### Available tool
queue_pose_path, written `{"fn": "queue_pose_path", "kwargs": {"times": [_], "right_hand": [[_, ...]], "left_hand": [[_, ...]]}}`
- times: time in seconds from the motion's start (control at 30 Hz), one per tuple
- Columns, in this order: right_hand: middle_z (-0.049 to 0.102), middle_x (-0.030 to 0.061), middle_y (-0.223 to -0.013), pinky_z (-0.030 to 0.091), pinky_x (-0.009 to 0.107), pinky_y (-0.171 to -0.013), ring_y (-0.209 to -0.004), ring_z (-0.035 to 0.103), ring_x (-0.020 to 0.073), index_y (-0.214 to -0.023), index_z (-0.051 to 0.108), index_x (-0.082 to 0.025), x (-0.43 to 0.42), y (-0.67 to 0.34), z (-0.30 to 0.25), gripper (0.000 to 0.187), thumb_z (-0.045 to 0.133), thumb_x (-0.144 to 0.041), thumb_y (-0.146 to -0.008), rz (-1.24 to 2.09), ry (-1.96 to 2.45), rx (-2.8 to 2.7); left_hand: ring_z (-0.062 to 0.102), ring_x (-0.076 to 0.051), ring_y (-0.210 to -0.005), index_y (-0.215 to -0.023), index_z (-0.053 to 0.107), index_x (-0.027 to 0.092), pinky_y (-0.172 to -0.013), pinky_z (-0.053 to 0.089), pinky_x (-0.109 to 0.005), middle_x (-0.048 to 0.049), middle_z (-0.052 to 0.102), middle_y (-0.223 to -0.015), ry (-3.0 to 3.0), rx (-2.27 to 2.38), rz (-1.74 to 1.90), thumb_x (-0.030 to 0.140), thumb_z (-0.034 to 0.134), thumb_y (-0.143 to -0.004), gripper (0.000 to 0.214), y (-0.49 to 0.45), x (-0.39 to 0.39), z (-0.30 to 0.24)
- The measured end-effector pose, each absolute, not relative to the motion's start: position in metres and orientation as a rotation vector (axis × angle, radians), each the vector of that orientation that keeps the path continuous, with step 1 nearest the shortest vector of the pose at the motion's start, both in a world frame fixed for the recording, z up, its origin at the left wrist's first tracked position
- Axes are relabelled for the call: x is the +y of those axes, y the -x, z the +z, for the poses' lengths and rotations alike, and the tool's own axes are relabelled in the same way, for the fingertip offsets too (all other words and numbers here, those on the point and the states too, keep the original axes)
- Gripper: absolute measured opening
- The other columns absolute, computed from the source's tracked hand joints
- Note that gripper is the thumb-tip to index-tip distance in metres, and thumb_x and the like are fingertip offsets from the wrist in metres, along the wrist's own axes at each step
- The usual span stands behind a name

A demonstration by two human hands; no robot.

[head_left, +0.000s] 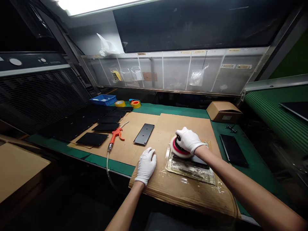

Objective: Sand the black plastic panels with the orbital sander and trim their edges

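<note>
My right hand (188, 140), in a white glove, is closed over the top of a round sander (179, 150) with a red and white pad. The pad rests on a dark flat panel (198, 160) that lies on a taped plastic sheet (191, 171) on the cardboard (168, 189). My left hand (146, 163), also gloved, lies flat on the cardboard to the left of the panel, fingers spread, holding nothing. A separate black plate (144, 133) lies further back on the cardboard.
An orange air blow gun (115, 137) with a clear hose lies left of the plate. Rows of black panels (92, 139) cover the left side. Tape rolls (135, 103), a blue tray (103, 99), a small carton (224, 111) and a black panel (233, 150) at right sit on the green mat.
</note>
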State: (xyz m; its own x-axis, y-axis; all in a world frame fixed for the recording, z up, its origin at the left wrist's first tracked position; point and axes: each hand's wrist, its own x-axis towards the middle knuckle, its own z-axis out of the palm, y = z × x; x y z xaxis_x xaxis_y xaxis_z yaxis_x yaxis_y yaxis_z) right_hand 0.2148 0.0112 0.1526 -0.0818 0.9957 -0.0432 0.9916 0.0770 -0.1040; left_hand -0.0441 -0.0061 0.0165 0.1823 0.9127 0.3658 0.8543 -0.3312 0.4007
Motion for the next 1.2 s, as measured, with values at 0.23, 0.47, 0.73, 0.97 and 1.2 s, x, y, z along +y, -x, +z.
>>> {"fn": "queue_pose_path", "kwargs": {"times": [0.23,0.47,0.73,0.97,1.2], "right_hand": [[0.062,0.0143,-0.108,0.048,0.034,-0.069,-0.087,0.067,0.0282,-0.108,0.069,-0.024,0.018,-0.218,0.154,0.028,0.054,-0.037,-0.088,0.213,2.138,-2.232],[0.063,0.0139,-0.105,0.044,0.031,-0.067,-0.081,0.067,0.0249,-0.105,0.068,-0.023,0.016,-0.211,0.156,0.026,0.053,-0.038,-0.090,0.257,2.134,-2.237],[0.062,0.0155,-0.104,0.044,0.036,-0.061,-0.070,0.064,0.0273,-0.098,0.066,-0.028,0.026,-0.229,0.133,0.030,0.047,-0.050,-0.089,0.382,2.276,-2.212],[0.066,0.0131,-0.104,0.044,0.034,-0.065,-0.077,0.066,0.0268,-0.104,0.068,-0.027,0.015,-0.239,0.146,0.032,0.053,-0.049,-0.087,0.412,2.230,-2.142],[0.066,0.0119,-0.105,0.044,0.031,-0.067,-0.081,0.066,0.0251,-0.110,0.068,-0.025,0.008,-0.256,0.158,0.033,0.059,-0.043,-0.084,0.362,2.261,-2.084]], "left_hand": [[0.063,-0.030,-0.124,-0.115,0.072,0.017,-0.110,0.051,-0.047,-0.0140,0.068,-0.132,-2.345,1.748,0.836,0.022,0.055,-0.095,0.027,0.044,-0.006,0.016],[0.063,-0.027,-0.122,-0.112,0.073,0.019,-0.111,0.050,-0.045,-0.0122,0.068,-0.130,-2.306,1.776,0.809,0.019,0.055,-0.094,0.025,0.039,-0.016,0.024],[0.063,-0.028,-0.117,-0.109,0.073,0.024,-0.107,0.053,-0.044,-0.0114,0.068,-0.125,-2.281,1.783,0.803,0.022,0.058,-0.093,0.022,0.034,-0.026,0.018],[0.063,-0.027,-0.121,-0.111,0.074,0.020,-0.112,0.049,-0.045,-0.0119,0.068,-0.129,-2.271,1.780,0.839,0.020,0.058,-0.092,0.024,0.035,-0.025,0.021],[0.063,-0.029,-0.123,-0.111,0.074,0.019,-0.111,0.049,-0.047,-0.0132,0.068,-0.131,-2.308,1.743,0.830,0.021,0.057,-0.094,0.025,0.040,-0.009,0.021]]}}
